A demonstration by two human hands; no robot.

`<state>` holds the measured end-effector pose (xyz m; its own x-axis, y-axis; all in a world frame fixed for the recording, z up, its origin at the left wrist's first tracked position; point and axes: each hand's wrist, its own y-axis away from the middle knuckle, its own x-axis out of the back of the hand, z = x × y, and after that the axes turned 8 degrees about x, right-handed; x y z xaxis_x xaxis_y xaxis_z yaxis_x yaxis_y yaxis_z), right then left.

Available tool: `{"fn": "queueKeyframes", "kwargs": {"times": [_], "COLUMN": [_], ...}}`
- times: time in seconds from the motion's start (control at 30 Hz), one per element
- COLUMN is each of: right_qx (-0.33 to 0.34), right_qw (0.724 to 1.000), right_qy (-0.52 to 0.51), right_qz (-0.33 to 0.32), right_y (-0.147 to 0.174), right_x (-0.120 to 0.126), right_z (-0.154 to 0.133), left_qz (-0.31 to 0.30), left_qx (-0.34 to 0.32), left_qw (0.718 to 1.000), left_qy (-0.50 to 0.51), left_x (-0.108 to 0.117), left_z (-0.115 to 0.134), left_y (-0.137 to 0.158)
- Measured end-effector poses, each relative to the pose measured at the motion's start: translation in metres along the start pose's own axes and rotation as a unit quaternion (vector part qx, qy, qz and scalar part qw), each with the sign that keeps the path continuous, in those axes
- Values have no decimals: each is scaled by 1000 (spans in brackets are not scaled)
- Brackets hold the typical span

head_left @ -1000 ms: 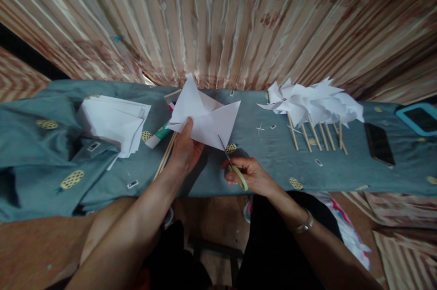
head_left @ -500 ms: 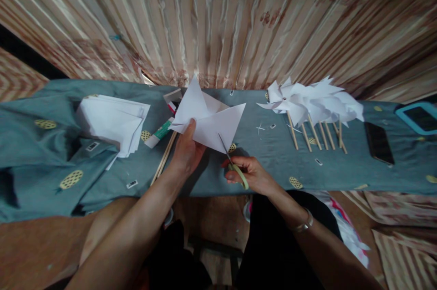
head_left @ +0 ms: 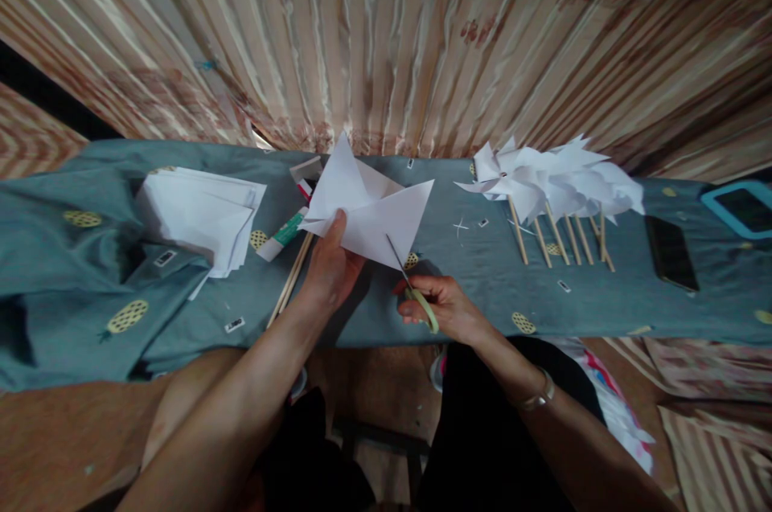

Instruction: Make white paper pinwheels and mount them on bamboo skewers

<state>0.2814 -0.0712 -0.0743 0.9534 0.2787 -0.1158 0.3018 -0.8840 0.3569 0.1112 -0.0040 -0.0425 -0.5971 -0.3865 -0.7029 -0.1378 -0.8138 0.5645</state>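
Observation:
My left hand (head_left: 333,259) grips a white sheet of paper (head_left: 374,227) near its left corner, thumb on top and fingers underneath. Slits split the sheet into pointed flaps that lift at the top and right. In my right hand (head_left: 443,305) is a pair of scissors (head_left: 423,306) with pale green handles. Their blades reach up to the paper's lower right part, one blade lying over its surface. Under and left of the paper are thin wooden sticks (head_left: 291,279) and a green and white box (head_left: 283,234).
At left lies a stack of white paper (head_left: 202,210). Several paper pinwheels (head_left: 560,178) on wooden sticks rest at right, beside a dark phone (head_left: 671,253) and a blue-framed device (head_left: 739,208). Thin paper scraps (head_left: 460,227) dot the green cloth (head_left: 470,295). A curtain (head_left: 386,38) hangs behind.
Almost nothing differs. The hands, paper and scissors hold nearly the same place, and the view has shifted very slightly.

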Motion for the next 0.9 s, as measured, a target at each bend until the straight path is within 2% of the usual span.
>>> {"fn": "queueKeyframes", "kwargs": {"times": [0.17, 0.47, 0.73, 0.9], "right_qx": [12, 30, 7, 2], "right_qw": [1000, 999, 1000, 1000], "right_qy": [5, 8, -12, -13], "right_qz": [-8, -6, 6, 14], "right_y": [-1, -1, -1, -1], "right_x": [2, 3, 1, 0], "right_z": [3, 3, 2, -2], "left_qz": [-10, 16, 26, 10], "left_qx": [22, 24, 16, 11], "left_qw": [1000, 999, 999, 1000], "left_qy": [11, -22, -9, -7], "left_x": [1, -1, -1, -1], "left_z": [-2, -6, -6, -7], "left_y": [1, 4, 3, 4]}}
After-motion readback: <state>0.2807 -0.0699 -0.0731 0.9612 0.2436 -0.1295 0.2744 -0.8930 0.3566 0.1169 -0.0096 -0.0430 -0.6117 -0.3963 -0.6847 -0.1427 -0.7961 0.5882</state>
